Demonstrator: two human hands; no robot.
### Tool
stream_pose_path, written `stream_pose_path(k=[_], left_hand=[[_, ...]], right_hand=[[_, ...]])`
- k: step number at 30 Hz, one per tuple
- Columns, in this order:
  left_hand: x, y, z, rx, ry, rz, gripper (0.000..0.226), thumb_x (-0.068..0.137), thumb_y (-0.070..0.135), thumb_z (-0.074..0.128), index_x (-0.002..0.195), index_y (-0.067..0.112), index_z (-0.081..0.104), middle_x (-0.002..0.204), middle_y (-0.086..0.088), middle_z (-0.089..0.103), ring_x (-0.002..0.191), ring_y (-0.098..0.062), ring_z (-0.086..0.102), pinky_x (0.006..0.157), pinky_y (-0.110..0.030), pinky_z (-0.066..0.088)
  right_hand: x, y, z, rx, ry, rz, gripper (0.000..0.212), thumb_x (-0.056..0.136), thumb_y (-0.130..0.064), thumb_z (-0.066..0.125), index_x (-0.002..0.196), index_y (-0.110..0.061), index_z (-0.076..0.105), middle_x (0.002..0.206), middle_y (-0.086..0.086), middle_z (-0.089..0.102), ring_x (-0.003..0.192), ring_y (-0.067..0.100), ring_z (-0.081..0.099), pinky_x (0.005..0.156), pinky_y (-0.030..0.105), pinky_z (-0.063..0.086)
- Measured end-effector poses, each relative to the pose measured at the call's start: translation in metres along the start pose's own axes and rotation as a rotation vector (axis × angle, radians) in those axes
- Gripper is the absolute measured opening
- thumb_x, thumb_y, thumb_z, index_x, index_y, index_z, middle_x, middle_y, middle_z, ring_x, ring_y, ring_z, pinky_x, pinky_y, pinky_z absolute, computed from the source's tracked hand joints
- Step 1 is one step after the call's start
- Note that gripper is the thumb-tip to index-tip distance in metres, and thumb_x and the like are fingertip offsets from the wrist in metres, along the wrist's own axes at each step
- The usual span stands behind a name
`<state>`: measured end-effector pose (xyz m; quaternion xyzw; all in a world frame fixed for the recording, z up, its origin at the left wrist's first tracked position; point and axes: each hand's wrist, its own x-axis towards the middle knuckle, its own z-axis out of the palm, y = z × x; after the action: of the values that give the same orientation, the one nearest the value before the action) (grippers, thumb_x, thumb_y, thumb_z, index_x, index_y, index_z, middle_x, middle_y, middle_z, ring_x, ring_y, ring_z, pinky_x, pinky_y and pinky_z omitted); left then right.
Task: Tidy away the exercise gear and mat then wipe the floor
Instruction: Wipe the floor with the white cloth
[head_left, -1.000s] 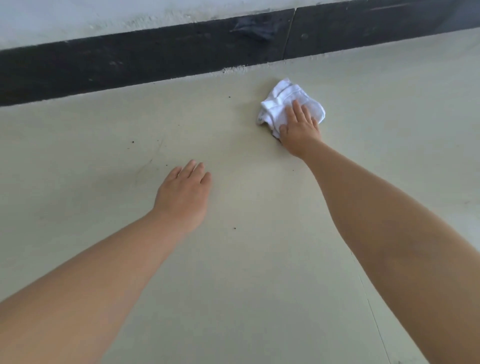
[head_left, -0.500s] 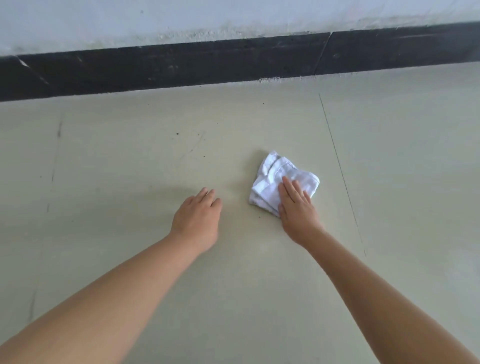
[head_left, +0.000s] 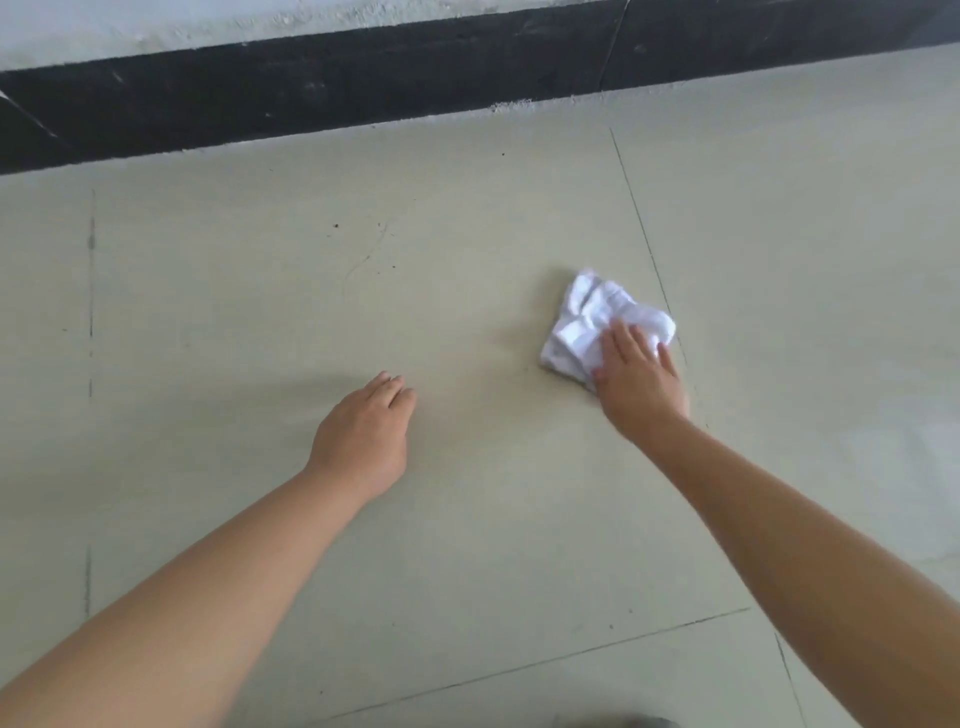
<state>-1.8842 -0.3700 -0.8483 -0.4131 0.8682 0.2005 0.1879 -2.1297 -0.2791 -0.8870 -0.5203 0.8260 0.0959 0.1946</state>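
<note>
A crumpled white cloth (head_left: 587, 317) lies on the pale tiled floor (head_left: 467, 519), right of centre. My right hand (head_left: 636, 376) presses flat on the cloth's near half, fingers straight and pointing away from me. My left hand (head_left: 363, 431) rests palm down on the bare floor to the cloth's left, fingers slightly bent and holding nothing. No mat or exercise gear shows in the view.
A black skirting band (head_left: 363, 88) runs along the base of a white wall (head_left: 156, 26) at the far side. Dark specks and a faint scuff (head_left: 363, 254) mark the tile beyond my left hand. Grout lines cross the floor.
My right hand drew the cloth back from the skirting toward me, then slid it a little to the right. My left hand stayed planted on the floor.
</note>
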Motion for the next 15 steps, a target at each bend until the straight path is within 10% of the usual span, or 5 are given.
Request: stream_pose_path(k=[4, 11, 15], left_hand=[[0.009, 0.032, 0.0, 0.085, -0.072, 0.128, 0.05, 0.098, 0.008, 0.03, 0.148, 0.012, 0.025, 0.159, -0.001, 0.017, 0.149, -0.014, 0.012, 0.118, -0.024, 0.015], [0.019, 0.083, -0.008, 0.224, -0.141, 0.425, 0.054, 0.097, 0.004, 0.028, 0.149, 0.013, 0.022, 0.16, 0.001, 0.013, 0.149, -0.013, 0.009, 0.119, -0.024, 0.012], [0.008, 0.079, -0.003, 0.324, -0.203, 0.573, 0.049, 0.097, 0.009, 0.031, 0.146, 0.01, 0.028, 0.159, -0.002, 0.018, 0.149, -0.015, 0.012, 0.119, -0.026, 0.015]], right_hand=[[-0.025, 0.075, -0.011, 0.123, -0.061, 0.306, 0.049, 0.102, -0.02, 0.026, 0.147, -0.005, 0.017, 0.159, 0.005, 0.007, 0.146, 0.023, 0.009, 0.117, 0.035, 0.014], [-0.12, 0.004, 0.039, 0.325, -0.171, 0.149, 0.05, 0.1, -0.017, 0.021, 0.149, -0.011, 0.014, 0.159, -0.005, -0.002, 0.148, 0.018, -0.001, 0.118, 0.03, 0.016], [-0.163, -0.064, 0.058, 0.193, -0.295, -0.017, 0.057, 0.074, -0.025, 0.029, 0.116, -0.019, 0.067, 0.13, -0.008, 0.059, 0.119, 0.01, 0.058, 0.095, 0.02, 0.049]])
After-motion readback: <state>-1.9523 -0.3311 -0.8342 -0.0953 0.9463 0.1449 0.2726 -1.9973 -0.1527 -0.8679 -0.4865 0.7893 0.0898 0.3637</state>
